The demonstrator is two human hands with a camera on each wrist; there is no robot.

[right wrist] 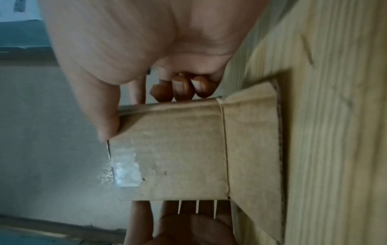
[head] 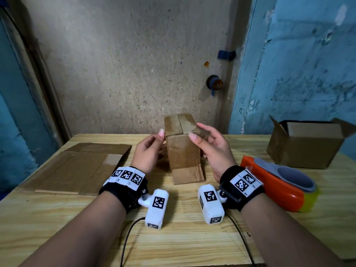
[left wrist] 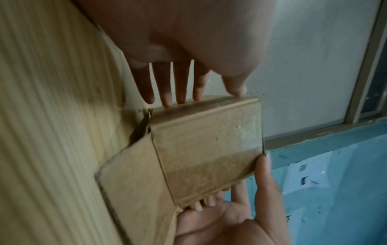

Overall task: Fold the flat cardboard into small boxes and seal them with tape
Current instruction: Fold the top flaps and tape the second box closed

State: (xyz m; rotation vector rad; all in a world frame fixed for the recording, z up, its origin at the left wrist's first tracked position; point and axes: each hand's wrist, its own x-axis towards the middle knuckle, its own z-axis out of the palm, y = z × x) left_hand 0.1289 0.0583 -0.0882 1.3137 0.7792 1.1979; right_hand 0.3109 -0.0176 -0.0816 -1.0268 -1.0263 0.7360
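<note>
Cardboard box [head: 183,147], one small unit, stands on end at the middle of the wooden table [head: 173,237], between the two hands. We count two closed top flaps meeting at a centre seam, with clear tape [right wrist: 125,172] over that seam and running down one side wall. At the bottom we see flaps unfolded, one lying out on the table toward the person.

We find the left hand [head: 148,151] against the box's left side, thumb up at the top corner, fingers reaching along the wall; in the left wrist view its fingertips [left wrist: 167,101] sit at the box edge. The right hand [head: 210,149] takes the right side, thumb at the top front edge, fingers loosely curled at the far wall. Both hands grasp the box lightly.

We count one stack of flat cardboard [head: 77,168] lying left of the box, well apart from it. One larger open carton [head: 304,147] stands at the right rear. One orange tape dispenser [head: 279,185] lies in front of that carton, near the right wrist.
</note>
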